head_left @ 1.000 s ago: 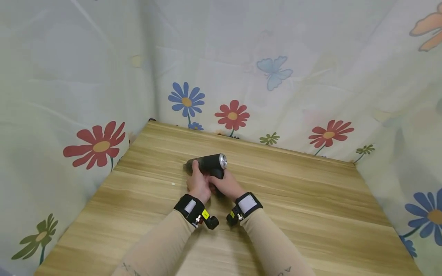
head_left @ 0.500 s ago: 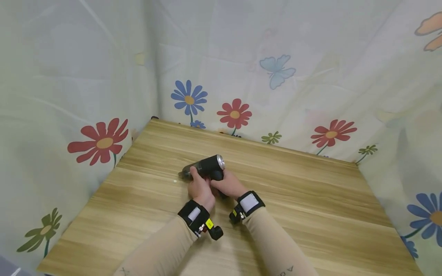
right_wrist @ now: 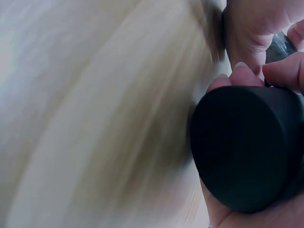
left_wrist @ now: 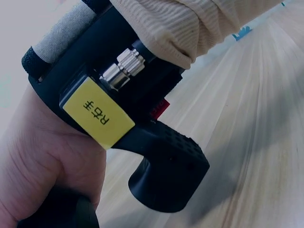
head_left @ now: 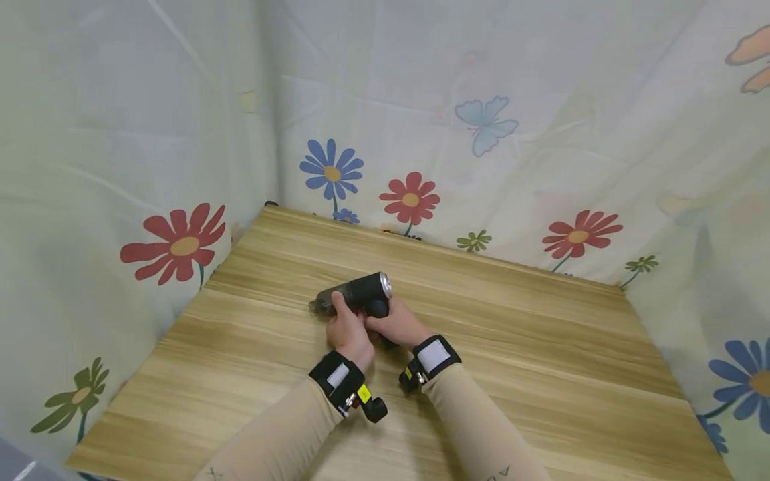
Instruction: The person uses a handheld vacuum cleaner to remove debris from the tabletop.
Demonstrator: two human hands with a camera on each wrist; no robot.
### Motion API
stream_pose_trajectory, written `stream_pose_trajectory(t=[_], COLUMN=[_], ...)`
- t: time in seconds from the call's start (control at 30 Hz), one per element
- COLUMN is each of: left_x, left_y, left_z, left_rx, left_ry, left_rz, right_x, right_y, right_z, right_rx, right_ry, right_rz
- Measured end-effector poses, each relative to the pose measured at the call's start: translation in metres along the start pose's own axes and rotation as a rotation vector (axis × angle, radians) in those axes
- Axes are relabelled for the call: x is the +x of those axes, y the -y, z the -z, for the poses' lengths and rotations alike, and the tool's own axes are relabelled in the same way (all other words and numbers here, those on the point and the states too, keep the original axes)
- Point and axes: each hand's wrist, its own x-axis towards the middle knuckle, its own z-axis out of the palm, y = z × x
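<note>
A black pistol-shaped handheld vacuum (head_left: 365, 290) with a translucent front cup and silver rear cap is held just over the wooden table, its nozzle toward the left and slightly down. My left hand (head_left: 350, 336) holds the front part from below, thumb laid along the translucent cup. Round the handle, my right hand (head_left: 400, 325) keeps its grip. In the right wrist view the handle's flat round end (right_wrist: 237, 149) looms close, fingertips curled behind it. A hand (left_wrist: 40, 164) and the dark handle end (left_wrist: 61, 209) show in the left wrist view.
The wooden table (head_left: 511, 347) extends around both hands. Flower-printed curtains (head_left: 385, 100) stand along its back and sides. Each wrist wears a black strap with a camera (head_left: 374, 409) jutting inward.
The vacuum's nozzle has tilted down and shifted slightly left and nearer. A small pale speck on the table near the nozzle no longer shows. Both hands keep their hold.
</note>
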Motion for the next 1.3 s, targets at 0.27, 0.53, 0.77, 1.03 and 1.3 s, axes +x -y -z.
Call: stream_pose_trajectory(t=[0.27,0.53,0.77,1.03,1.3], left_x=[-0.005,-0.007,-0.010,-0.019,-0.026], left_y=[0.010,0.019,0.027,0.035,0.041], left_z=[-0.004,-0.010,-0.016,-0.022,-0.027], left_rx=[-0.020,-0.003,0.022,0.052,0.078], left_ry=[0.193,0.336,0.375,0.393,0.417], left_rz=[0.128,0.209,0.213,0.211,0.224], right_x=[-0.013,-0.023,-0.029,-0.038,-0.049], right_y=[-0.012,-0.016,-0.018,-0.022,-0.025], right_z=[0.015,0.025,0.031,0.040,0.052], right_rx=[-0.169,-0.422,-0.484,-0.491,-0.409], right_ry=[-0.260,-0.491,-0.538,-0.554,-0.536], right_rz=[-0.024,-0.050,-0.096,-0.135,-0.117])
